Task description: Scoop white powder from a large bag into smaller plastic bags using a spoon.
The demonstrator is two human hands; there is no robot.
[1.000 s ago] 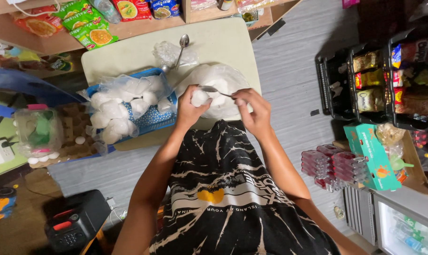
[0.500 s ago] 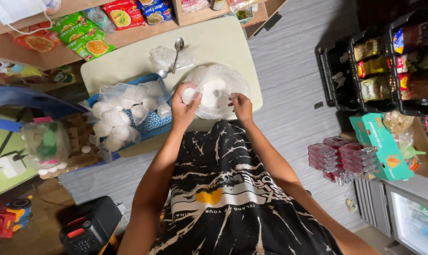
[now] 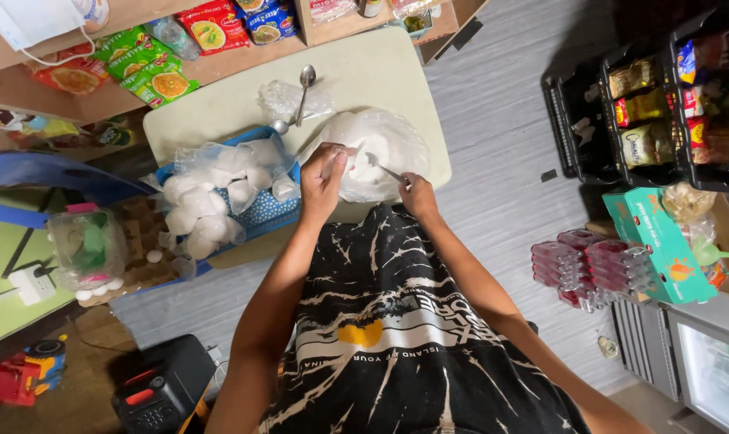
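My left hand holds a small clear plastic bag over a big clear bag of white powder lying on the pale table. My right hand grips a metal spoon, its bowl dipped into the white powder beside the small bag. To the left stands a blue basket heaped with several filled, tied white bags.
A second spoon rests on crumpled empty bags at the table's far side. Shelves of snack packets run behind. A clear jar stands at left, black racks of packets and a teal box at right.
Both hands have moved forward from close to my chest out over the big powder bag. The spoon now dips into the powder beside the small bag.
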